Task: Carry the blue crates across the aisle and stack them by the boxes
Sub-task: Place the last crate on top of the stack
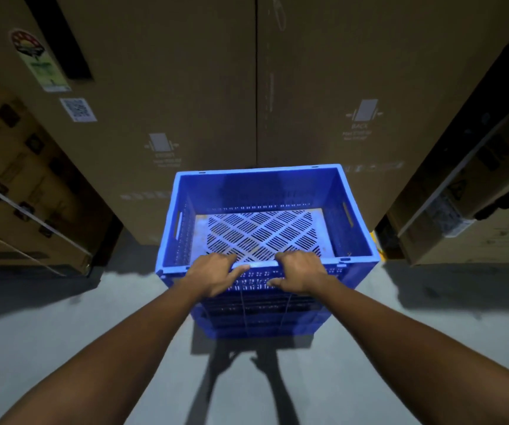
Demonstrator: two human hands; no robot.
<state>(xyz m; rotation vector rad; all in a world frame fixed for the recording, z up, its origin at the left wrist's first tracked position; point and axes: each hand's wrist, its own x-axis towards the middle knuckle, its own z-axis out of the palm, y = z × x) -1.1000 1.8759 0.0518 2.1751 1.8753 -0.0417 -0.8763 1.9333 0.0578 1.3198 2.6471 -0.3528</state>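
Observation:
A blue plastic crate [265,191] with a slatted pale floor sits on top of a stack of blue crates [262,320] in the middle of the view. It is empty. My left hand [213,274] and my right hand [300,273] both curl over its near rim, fingers inside, thumbs on the outer wall. The stack stands on the grey floor right in front of two tall cardboard boxes [354,87].
More cardboard boxes [17,179] lean at the left, strapped with bands. At the right stand another box and a wooden crate [477,228]. A yellow mark [380,245] shows on the floor by the stack's right side. Grey concrete floor [63,317] spreads around me.

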